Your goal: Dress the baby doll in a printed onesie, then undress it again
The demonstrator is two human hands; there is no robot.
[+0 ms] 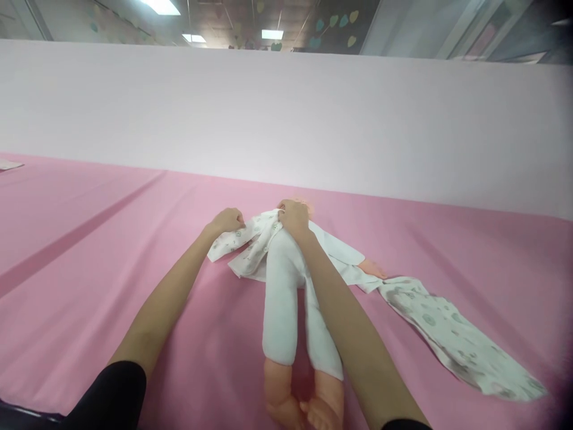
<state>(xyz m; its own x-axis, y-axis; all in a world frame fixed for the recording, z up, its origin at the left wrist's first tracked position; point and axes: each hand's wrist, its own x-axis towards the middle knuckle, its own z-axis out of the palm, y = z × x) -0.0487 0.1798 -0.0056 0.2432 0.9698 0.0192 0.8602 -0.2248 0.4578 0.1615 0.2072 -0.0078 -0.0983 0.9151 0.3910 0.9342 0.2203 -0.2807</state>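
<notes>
A wide pink sheet (89,251) covers the whole work surface, creased in long dark folds on the left; behind it stands a plain pale partition (286,113) running the full width of the view; above that, ceiling lights and a dark wall with paper hearts show dimly.

On the sheet lies a baby doll (282,298), on its back, feet toward the camera and head away; its body and legs are clothed in white, its bare plastic feet sit at the bottom edge of the view, and one bare doll hand pokes out to the right; the head is mostly hidden behind the right hand.

A white printed garment (246,245) lies opened under and around the doll's chest, spread to both sides; a second printed piece of cloth (452,334) trails away to the right, flat on the sheet, its near end touching the spread garment.

The left hand (226,221) is closed, fingers curled into the garment's left flap just beside the doll; the right hand (293,218) is closed too, pinching the garment's fabric at the doll's upper chest; both forearms stretch out over the sheet, the right one lying along the doll's leg.

A small pale scrap (9,165) sits at the far left edge, well apart.
</notes>
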